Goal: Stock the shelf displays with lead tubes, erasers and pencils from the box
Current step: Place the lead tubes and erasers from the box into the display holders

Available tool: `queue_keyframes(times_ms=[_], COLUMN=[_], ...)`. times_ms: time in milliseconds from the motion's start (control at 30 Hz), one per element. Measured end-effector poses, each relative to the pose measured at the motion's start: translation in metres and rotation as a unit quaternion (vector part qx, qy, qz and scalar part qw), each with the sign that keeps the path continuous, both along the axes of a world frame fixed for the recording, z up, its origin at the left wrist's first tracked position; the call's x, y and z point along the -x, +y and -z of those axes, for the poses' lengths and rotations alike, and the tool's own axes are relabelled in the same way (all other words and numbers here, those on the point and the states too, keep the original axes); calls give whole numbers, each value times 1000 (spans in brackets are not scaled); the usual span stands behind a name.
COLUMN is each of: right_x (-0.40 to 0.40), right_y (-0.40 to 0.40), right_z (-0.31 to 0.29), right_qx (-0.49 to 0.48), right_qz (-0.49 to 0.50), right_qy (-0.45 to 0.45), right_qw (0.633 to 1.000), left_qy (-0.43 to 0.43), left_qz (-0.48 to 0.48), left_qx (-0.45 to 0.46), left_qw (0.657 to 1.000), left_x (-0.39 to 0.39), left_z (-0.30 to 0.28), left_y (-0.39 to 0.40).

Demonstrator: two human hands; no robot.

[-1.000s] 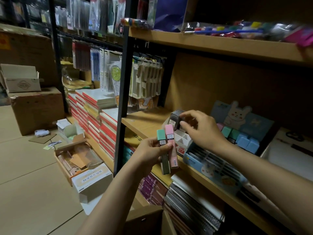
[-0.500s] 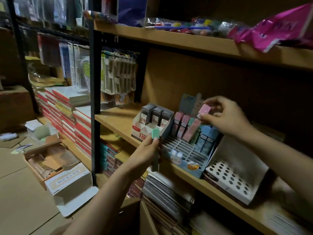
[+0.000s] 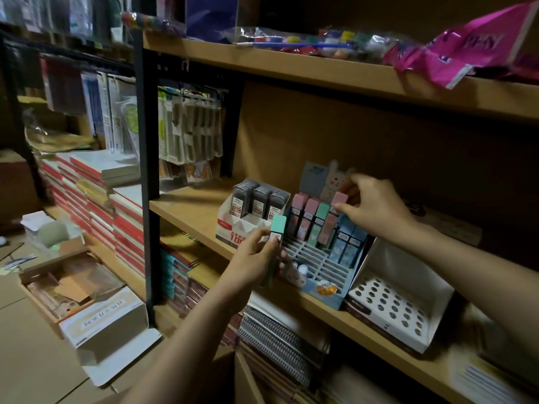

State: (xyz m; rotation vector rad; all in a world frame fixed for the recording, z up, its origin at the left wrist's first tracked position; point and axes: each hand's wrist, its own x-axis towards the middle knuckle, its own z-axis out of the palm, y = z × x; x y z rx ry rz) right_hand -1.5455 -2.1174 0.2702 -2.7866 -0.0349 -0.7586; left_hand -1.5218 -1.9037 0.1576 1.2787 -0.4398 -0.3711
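A blue bunny-print eraser display (image 3: 313, 265) stands on the wooden shelf (image 3: 189, 209), its back rows holding pink, green and blue erasers. My right hand (image 3: 372, 208) pinches the top of a pink eraser (image 3: 331, 221) that stands in a slot beside a green one. My left hand (image 3: 253, 262) grips a green eraser (image 3: 275, 233) upright in front of the display. Left of it a white and red box (image 3: 233, 233) holds grey lead tubes (image 3: 258, 201). To the right sits a white display (image 3: 392, 301) with round holes, all bare.
An upper shelf (image 3: 306, 68) carries bagged items and a pink packet (image 3: 466, 45). Notebooks fill the shelf below (image 3: 277, 336). Stacked books (image 3: 102, 196) stand left of a black post (image 3: 145, 158). Open cardboard boxes (image 3: 75, 290) lie on the floor at left.
My right hand took the pink eraser from my left hand and set it down into a slot of the display. My left hand now holds only the green eraser. The view shifted right.
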Motion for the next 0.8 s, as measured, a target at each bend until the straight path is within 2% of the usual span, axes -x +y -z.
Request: queue_keyframes(times_ms=[200,367,500,800], right_x=[-9,-20,-31,-47], right_y=[5,18,31,40], right_z=[3,3,7,19], right_qx=[23,-17,-10,7], right_qz=[7,-5,-23,-6], right_qy=[8,-17,-43,-26], right_qw=[1000,1000,999,1000], left_qy=[38,36,60,78], left_qz=[-11,-46,-65,-61], left_qx=[-25,-48,-28,-8], left_qw=[999,997,996,995], left_x=[0,-2,-5,-9], left_z=[2,8,15,16], left_y=[0,1,2,4])
